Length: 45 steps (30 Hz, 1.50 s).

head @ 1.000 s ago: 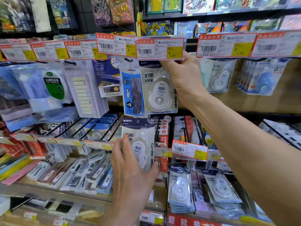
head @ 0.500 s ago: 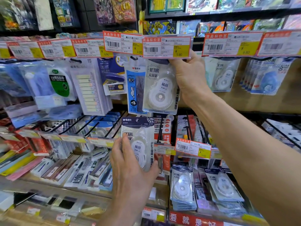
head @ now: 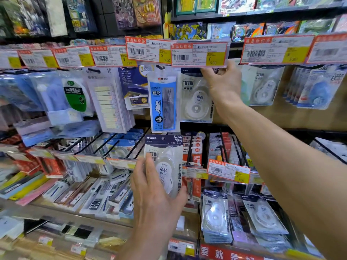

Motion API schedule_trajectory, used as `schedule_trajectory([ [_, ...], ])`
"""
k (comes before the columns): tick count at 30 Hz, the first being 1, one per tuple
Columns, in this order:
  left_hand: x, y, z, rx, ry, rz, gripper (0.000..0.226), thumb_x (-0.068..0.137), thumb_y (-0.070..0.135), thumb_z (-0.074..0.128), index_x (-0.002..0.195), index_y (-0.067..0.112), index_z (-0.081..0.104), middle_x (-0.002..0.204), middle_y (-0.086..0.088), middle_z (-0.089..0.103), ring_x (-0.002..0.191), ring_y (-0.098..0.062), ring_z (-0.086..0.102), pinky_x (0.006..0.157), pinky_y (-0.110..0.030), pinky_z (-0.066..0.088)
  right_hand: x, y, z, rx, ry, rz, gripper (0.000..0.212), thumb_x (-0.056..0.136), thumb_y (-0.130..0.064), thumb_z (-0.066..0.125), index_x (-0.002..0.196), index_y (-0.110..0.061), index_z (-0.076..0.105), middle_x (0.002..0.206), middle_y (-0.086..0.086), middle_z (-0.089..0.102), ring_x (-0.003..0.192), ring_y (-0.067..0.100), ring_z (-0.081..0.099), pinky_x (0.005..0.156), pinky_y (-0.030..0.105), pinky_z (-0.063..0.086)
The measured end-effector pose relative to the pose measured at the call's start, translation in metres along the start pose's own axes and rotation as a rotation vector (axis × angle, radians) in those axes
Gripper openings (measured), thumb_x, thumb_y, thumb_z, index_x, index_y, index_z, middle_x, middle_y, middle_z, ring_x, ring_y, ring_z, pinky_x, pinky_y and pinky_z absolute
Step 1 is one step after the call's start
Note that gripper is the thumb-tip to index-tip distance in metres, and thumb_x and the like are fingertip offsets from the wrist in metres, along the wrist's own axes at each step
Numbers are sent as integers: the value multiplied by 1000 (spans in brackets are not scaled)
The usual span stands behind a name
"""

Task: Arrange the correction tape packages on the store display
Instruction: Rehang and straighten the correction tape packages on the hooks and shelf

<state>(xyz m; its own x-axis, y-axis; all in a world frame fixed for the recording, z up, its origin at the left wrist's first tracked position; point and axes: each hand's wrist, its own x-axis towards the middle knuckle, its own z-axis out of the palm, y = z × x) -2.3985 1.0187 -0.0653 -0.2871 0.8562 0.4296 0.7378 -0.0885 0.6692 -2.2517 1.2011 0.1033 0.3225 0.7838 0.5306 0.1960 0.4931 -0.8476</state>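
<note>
Hanging far left: glue tape packs (head: 75, 96) on pegs, then a sticky index tab pack (head: 109, 102) and a stapler pack (head: 137, 92).
Wire rack (head: 114, 145): I make out small tape packs slotted between its black dividers.
Lower left: ink refill packs (head: 97, 196) lie in overlapping rows.
Left hand (head: 155, 196): grips the loose correction tape package (head: 165, 158) upright in front of the middle shelf, fingers across its front, thumb on its right edge.
Centre pegs: a blue ruler set pack (head: 163, 104) hangs just beside the hanging correction tape package (head: 196, 98).
Right hand (head: 223, 81): raised under the price tag (head: 199, 53), fingers curled on that hanging package's top; on my feed the tag hides part of the grip.
Lower right: stacked correction tape packs (head: 216, 216) lie tilted back above the red shelf strip (head: 221, 253).
Far right: white dispenser packs (head: 262, 89) and blue dispenser packs (head: 317, 89) hang in rows.
</note>
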Motion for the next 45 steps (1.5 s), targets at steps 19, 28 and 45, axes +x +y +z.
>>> schedule_trajectory([
  [19, 18, 49, 25, 51, 28, 205, 113, 77, 53, 75, 153, 26, -4, 156, 4, 3, 146, -18, 10, 119, -38, 23, -97, 26, -48, 19, -358, 113, 25, 98, -42, 66, 99, -17, 71, 86, -7, 72, 74, 3, 62, 70, 21, 49],
  [28, 16, 65, 40, 6, 61, 275, 117, 75, 54, 77, 154, 24, -5, 157, 5, 5, 146, -18, 11, 118, -33, 20, -102, 25, -57, 372, -311, 302, 16, 93, -7, 71, 81, -16, 69, 77, 6, 71, 74, 22, 67, 75, 38, 55],
  [45, 23, 14, 53, 392, -220, 211, 97, 90, 71, 39, 157, 16, -3, 165, -2, 8, 152, -22, 0, 125, -45, 1, -32, -11, -23, 382, -219, 20, 23, 88, 2, 71, 102, -16, 68, 107, 11, 78, 103, 35, 74, 95, 55, 58],
])
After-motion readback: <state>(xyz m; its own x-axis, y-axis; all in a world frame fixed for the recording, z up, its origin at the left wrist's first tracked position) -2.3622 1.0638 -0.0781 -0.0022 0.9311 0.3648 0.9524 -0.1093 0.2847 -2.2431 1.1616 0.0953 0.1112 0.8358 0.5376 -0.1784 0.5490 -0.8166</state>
